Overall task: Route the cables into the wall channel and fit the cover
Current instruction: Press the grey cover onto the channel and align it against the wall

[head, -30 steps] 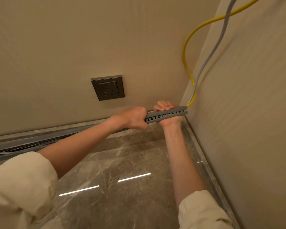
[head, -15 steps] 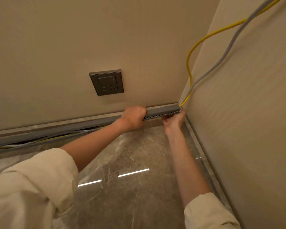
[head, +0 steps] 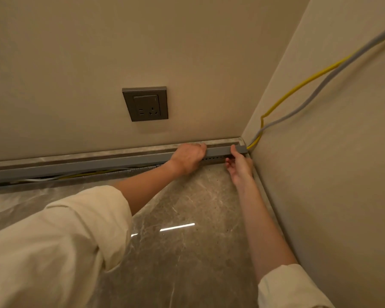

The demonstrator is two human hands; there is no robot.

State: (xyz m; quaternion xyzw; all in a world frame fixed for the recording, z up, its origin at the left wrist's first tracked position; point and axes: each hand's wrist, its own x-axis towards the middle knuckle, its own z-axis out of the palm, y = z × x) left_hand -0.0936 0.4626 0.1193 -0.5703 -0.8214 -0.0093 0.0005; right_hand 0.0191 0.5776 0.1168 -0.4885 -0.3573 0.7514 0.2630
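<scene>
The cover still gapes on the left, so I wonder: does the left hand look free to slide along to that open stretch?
Probably yes. The left hand grips the cover near the corner, and nothing lies along its top toward the open stretch, where cables show underneath. Only the bare floor lies below.

yellow cable (head: pixel 298 88) beside grey cable (head: pixel 316 93), grey perforated cover (head: pixel 120 162), veined brown-grey marble floor (head: pixel 187 252).
</scene>
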